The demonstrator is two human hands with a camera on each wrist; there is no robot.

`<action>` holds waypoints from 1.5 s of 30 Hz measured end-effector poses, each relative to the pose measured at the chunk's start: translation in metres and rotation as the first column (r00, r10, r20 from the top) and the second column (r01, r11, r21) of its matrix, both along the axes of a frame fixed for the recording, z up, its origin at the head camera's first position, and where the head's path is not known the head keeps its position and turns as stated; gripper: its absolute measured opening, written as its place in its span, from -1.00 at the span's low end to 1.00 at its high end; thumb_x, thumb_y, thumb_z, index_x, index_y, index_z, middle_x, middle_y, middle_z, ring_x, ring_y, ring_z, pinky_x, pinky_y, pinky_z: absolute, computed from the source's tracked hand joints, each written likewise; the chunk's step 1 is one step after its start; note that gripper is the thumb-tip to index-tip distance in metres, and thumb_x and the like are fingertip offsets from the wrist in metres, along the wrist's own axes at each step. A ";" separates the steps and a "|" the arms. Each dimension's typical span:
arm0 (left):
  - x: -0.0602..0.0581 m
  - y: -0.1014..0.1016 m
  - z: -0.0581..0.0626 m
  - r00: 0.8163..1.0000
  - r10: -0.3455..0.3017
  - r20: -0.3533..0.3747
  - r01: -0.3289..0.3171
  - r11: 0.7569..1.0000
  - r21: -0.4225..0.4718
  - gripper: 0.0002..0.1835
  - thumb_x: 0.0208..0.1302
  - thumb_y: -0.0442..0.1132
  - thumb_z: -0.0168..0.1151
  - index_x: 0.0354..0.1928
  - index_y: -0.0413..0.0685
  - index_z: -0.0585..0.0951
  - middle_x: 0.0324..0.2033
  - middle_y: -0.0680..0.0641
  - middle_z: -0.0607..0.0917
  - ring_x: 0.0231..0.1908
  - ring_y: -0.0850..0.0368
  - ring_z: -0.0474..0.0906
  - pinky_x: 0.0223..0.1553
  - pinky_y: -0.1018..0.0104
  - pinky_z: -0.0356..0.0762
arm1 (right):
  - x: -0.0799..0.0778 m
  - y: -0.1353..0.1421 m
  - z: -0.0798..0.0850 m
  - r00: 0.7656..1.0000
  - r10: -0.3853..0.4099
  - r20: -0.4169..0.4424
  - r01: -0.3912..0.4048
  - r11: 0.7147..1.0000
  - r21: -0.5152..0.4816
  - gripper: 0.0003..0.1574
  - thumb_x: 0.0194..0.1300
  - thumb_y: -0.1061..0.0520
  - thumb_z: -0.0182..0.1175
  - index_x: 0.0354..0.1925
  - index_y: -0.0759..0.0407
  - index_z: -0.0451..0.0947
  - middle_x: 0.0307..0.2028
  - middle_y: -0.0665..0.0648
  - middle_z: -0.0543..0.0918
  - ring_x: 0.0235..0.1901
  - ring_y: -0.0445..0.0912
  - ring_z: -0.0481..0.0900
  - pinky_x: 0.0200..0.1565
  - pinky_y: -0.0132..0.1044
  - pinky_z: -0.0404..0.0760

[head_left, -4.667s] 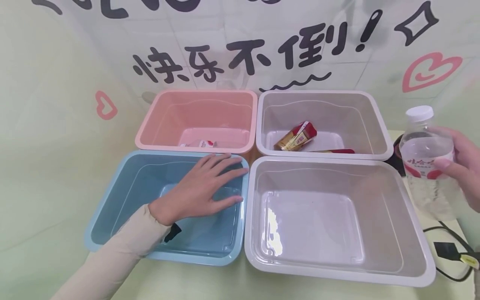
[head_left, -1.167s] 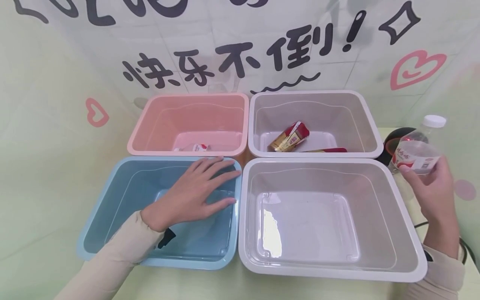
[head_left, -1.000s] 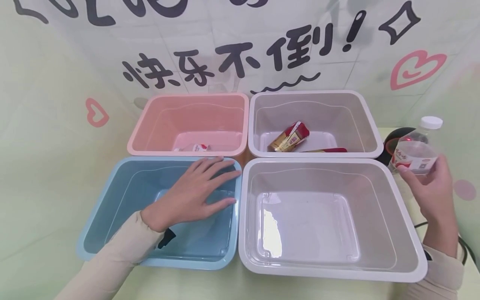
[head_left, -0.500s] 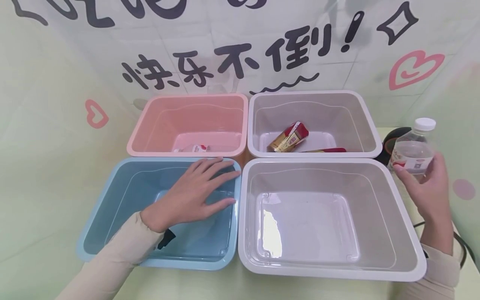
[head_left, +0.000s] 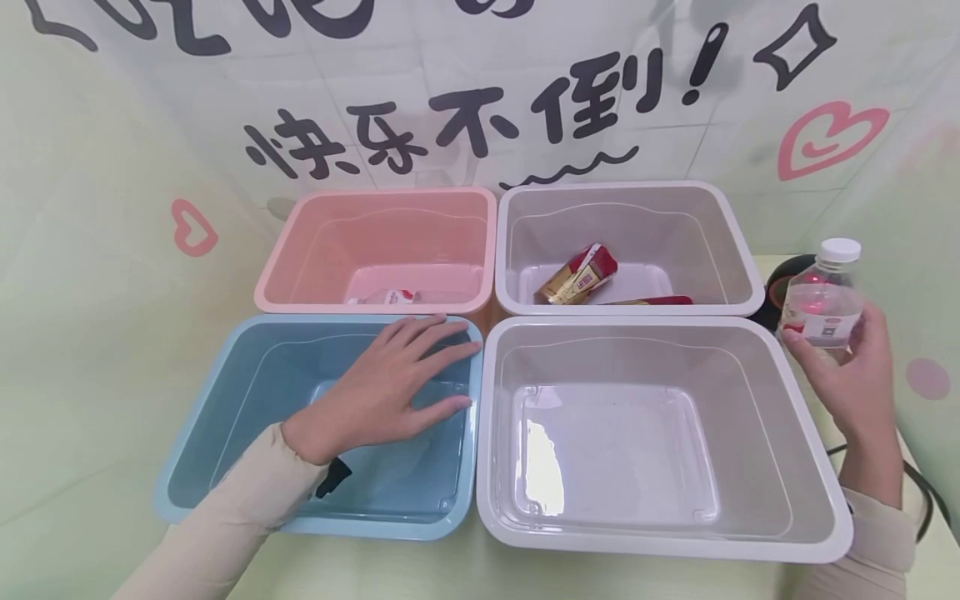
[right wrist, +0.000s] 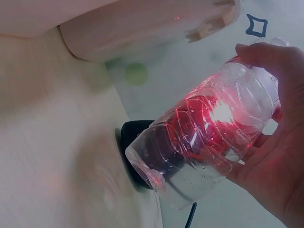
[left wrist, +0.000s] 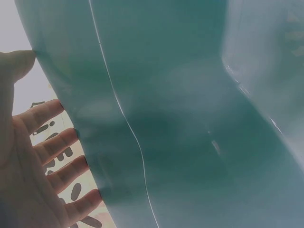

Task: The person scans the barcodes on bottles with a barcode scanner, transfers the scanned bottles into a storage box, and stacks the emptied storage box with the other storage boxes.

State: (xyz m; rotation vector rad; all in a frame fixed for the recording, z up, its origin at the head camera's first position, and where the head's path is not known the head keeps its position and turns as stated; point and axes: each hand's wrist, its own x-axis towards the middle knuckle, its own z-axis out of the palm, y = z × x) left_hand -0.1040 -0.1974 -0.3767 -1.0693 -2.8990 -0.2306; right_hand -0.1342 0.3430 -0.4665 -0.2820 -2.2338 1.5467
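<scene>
My right hand (head_left: 855, 375) grips a clear plastic water bottle (head_left: 822, 300) with a white cap, right of the light grey bin (head_left: 667, 550). In the right wrist view the bottle (right wrist: 204, 128) is tilted, and red light shines through it from a black device (right wrist: 137, 137) behind. My left hand (head_left: 382, 392) spreads over the blue bin (head_left: 405, 527), its fingertips at the rim's back right corner. The left wrist view has those fingers (left wrist: 57, 142) straight along the rim of the blue wall.
A pink bin (head_left: 397, 225) at the back left holds another bottle (head_left: 390, 296) lying down. The back right grey bin (head_left: 637, 225) has a gold and red package (head_left: 581, 275) and a second red item (head_left: 652, 300). A black cable (head_left: 926, 492) lies at the far right.
The bottle came inward from the far right; over the last second my right hand has shifted it slightly left and turned it more upright. My left hand stays at the blue rim.
</scene>
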 end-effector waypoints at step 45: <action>0.000 -0.001 0.000 1.000 -0.005 -0.011 0.005 1.000 -0.004 -0.27 0.41 0.33 0.23 0.55 0.31 0.43 0.55 -0.01 0.43 0.60 -0.11 0.24 0.63 -0.28 0.14 | -0.004 -0.002 -0.001 0.997 -0.076 0.015 0.075 0.995 0.062 -0.02 0.22 0.28 0.42 0.51 -0.11 0.30 0.09 -0.33 0.47 -0.01 -0.35 0.46 -0.04 -0.64 0.45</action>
